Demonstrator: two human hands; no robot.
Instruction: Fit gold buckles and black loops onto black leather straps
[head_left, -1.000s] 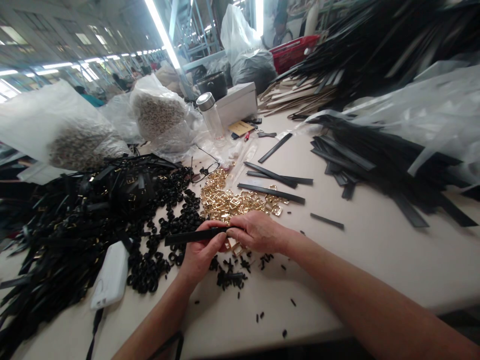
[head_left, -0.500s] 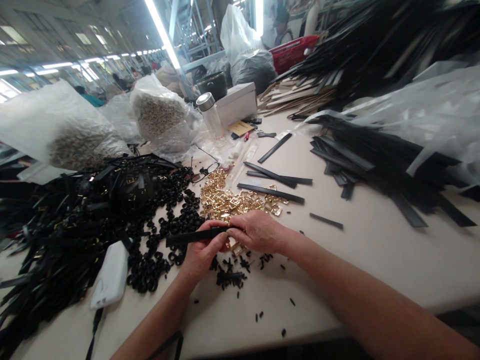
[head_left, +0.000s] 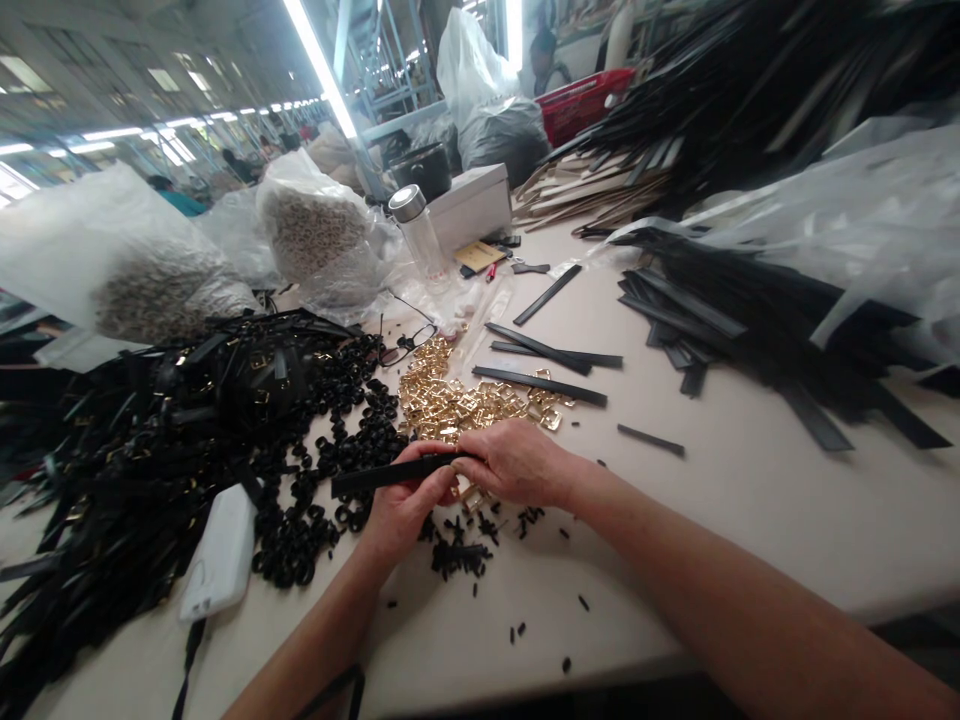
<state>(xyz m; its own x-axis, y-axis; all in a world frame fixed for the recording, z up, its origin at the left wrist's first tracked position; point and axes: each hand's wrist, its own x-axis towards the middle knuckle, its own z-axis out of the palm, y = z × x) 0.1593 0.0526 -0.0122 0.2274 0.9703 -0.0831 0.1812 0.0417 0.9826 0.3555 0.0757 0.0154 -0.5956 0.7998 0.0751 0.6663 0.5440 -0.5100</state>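
Observation:
Both hands meet over the table around one black strap (head_left: pixel 379 477). My left hand (head_left: pixel 405 510) is closed on its middle, with the flat end sticking out to the left. The fingers of my right hand (head_left: pixel 517 462) pinch the strap's other end, which they largely hide. Just beyond my hands lies a heap of gold buckles (head_left: pixel 480 403). Small black loops (head_left: pixel 367 440) are piled to the left of them. Under and in front of my hands, small black bits (head_left: pixel 459 557) lie scattered on the table.
Finished-looking straps with buckles (head_left: pixel 150 470) form a big heap at left, beside a white power bank (head_left: pixel 219 550) with a cable. Loose black strips (head_left: pixel 540 385) lie beyond the buckles. Eyeglasses (head_left: pixel 411 340), a glass bottle (head_left: pixel 420 235) and filled plastic bags (head_left: pixel 311 220) stand farther back.
Both hands keep their hold on the strap in nearly the same place. A raised band seen on the strap near my left fingers no longer shows. The view has shifted slightly.

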